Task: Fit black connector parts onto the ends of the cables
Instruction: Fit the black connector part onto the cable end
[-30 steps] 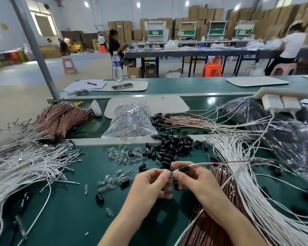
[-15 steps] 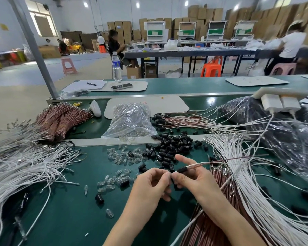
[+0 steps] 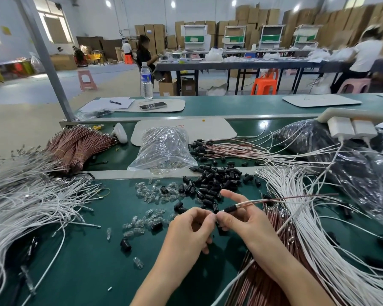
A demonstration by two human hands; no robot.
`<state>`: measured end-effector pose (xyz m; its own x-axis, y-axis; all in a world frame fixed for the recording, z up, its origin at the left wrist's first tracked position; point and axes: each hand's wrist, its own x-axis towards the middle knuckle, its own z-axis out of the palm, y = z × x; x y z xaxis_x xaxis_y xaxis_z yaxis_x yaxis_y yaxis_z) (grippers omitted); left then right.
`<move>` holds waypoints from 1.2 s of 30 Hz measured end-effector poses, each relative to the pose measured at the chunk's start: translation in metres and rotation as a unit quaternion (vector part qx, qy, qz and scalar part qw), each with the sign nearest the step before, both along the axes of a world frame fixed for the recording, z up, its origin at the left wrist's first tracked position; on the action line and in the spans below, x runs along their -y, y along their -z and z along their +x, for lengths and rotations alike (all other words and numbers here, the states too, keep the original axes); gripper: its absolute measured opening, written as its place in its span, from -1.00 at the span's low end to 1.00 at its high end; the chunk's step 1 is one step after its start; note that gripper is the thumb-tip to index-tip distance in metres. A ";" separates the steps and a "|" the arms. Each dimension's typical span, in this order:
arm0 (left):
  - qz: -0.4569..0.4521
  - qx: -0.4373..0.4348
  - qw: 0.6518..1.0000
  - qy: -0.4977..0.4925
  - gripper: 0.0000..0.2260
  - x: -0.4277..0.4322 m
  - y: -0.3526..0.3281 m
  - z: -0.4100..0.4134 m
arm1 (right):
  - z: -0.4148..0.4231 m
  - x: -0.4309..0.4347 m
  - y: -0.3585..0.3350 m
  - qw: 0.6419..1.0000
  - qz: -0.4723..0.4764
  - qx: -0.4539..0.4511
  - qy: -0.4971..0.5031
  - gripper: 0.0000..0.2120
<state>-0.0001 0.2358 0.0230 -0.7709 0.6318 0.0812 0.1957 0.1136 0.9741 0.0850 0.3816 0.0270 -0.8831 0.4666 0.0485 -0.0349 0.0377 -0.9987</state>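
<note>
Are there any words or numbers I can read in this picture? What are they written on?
Nothing here can be read for sure.
Water bottle: blue label, letters too blurred.
Cardboard boxes: small blue stickers, too small to read.
White mat: red scribble, too faint to read.
Wall sign: yellow, blurred.
</note>
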 end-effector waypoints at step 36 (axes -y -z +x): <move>-0.396 -0.251 0.848 -0.247 -0.75 0.030 0.003 -0.033 | -0.003 -0.001 -0.002 0.986 -0.166 -0.019 0.020 -0.77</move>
